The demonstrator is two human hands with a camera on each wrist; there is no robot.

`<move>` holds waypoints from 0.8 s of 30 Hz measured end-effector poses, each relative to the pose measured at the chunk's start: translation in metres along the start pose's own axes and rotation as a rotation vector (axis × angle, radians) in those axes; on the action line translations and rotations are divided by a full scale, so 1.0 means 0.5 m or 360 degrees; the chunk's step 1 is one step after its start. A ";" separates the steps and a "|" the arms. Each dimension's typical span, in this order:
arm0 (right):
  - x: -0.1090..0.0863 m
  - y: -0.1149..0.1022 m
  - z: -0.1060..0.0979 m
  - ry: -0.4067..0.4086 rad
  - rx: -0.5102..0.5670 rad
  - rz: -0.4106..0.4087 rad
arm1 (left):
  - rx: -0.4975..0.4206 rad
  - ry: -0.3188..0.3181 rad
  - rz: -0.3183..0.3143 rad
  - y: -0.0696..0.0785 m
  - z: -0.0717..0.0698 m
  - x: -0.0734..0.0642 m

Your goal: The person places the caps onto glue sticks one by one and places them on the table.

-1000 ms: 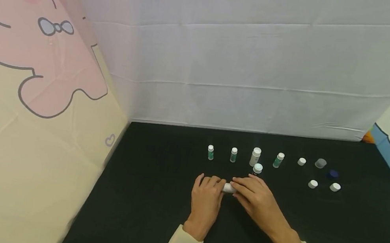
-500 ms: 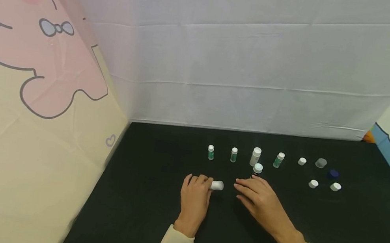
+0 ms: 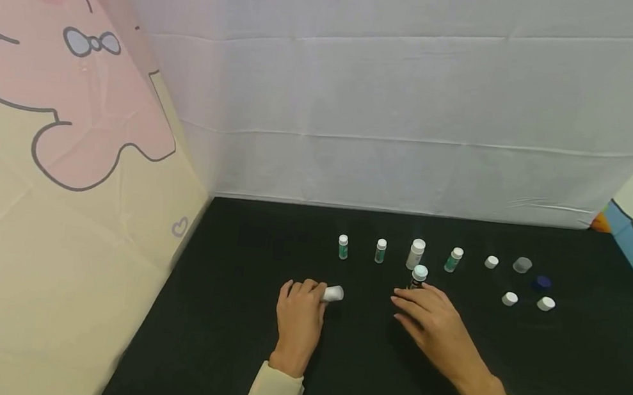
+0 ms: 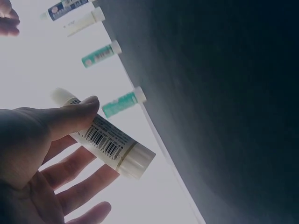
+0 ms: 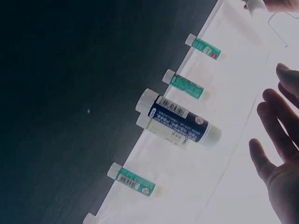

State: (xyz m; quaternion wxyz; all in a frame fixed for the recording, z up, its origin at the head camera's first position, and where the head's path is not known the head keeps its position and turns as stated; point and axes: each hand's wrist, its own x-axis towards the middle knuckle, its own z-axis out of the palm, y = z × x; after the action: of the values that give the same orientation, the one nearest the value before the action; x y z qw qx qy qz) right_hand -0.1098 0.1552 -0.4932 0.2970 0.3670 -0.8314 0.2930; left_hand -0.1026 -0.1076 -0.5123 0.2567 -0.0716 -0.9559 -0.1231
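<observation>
My left hand [image 3: 299, 321] holds a white glue stick [image 4: 103, 139] with a barcode label, thumb on one side and fingers on the other. In the head view, one white end of it sticks out to the right of the fingers. My right hand [image 3: 436, 326] is in the air with its fingers loosely spread and nothing in them. Just beyond its fingertips stands a dark-blue-labelled glue stick [image 5: 180, 119], its lower part hidden by the hand in the head view. A white glue stick [image 3: 415, 255] stands close behind that one.
Green-labelled glue sticks stand along the back: one far left [image 3: 342, 248], another [image 3: 380, 252] beside it and a third [image 3: 452, 261] farther right. Several loose caps lie at the right, including a clear one [image 3: 522, 265] and a dark blue one [image 3: 542, 283]. A white cloth wall [image 3: 388, 173] borders the black table [image 3: 211, 315].
A second ago both hands were at the white glue stick. The right hand has let go and shifted slightly right, while the left hand has carried the stick leftward.
</observation>
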 end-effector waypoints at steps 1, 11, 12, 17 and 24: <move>-0.001 0.002 -0.001 0.0001 -0.0004 0.0007 | 0.0008 0.0003 -0.0012 -0.005 -0.001 0.001; -0.006 0.014 -0.017 0.0027 -0.0042 0.0028 | 0.0008 0.0024 -0.0132 -0.052 -0.013 0.012; -0.007 0.015 -0.019 0.0032 -0.0044 0.0027 | 0.0006 0.0025 -0.0141 -0.056 -0.014 0.012; -0.009 0.019 -0.026 0.0082 -0.0051 0.0010 | -0.0001 0.0007 -0.0187 -0.074 -0.021 0.012; -0.022 0.024 -0.037 0.0098 -0.0065 0.0042 | -0.0004 -0.0012 -0.0265 -0.099 -0.030 0.008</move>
State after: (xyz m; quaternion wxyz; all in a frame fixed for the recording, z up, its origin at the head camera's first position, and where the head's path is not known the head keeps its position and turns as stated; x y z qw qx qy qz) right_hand -0.1080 0.1800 -0.4920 0.3258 0.3406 -0.8325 0.2911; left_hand -0.1088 -0.1590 -0.5076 0.2419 0.0074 -0.9594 -0.1449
